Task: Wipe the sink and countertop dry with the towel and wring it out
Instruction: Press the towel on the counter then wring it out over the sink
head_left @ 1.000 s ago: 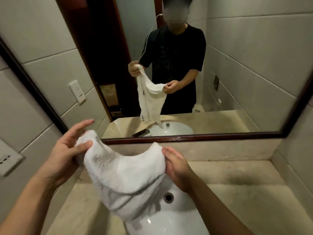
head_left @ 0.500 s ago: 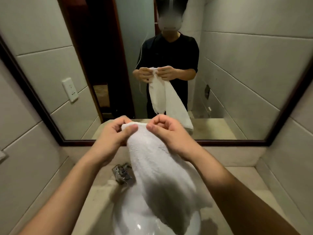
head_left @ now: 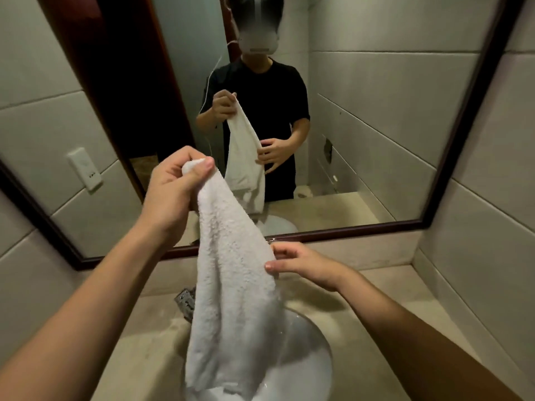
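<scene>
Hanging limp from your left hand (head_left: 179, 183), which is clenched round its bunched top at 11 o'clock, the towel (head_left: 231, 299) drapes down over the sink (head_left: 307, 363) at 6 o'clock. Your right hand (head_left: 301, 264) lightly pinches its right edge about midway. Soft and floppy, probably damp and a little heavy, it should twist best if you grasp it near both ends. It looks white, looped terry, folded lengthwise.

In the mirror (head_left: 376, 140): black short-sleeved crew-neck T-shirt (head_left: 260, 91), pale head-worn unit (head_left: 260, 44), thin white cable (head_left: 207, 85) running from it down the shirt's side, in front of the mirror: bare forearms, bare left hand (head_left: 173, 192), bare right hand (head_left: 307, 266)
</scene>
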Tool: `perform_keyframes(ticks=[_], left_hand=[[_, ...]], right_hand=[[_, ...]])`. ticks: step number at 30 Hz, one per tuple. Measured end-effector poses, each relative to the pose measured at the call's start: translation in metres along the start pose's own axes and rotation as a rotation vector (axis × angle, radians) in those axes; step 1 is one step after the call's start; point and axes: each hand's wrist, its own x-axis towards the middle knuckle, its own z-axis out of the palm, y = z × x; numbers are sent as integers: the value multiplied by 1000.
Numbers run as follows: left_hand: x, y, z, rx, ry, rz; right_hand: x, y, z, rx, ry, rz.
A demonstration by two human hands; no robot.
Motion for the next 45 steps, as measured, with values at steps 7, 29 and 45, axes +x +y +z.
perform_keyframes(ticks=[7,29,45], left_hand=[[2,17,-47,-5,105,64],[-41,-2,-208,257,447,29],[-56,-51,-213,381,534,-232]], right_hand=[[11,35,38,-317,-101,113],[-11,-22,-34,84,618,-156],[-7,-115,-51,25,758,-122]])
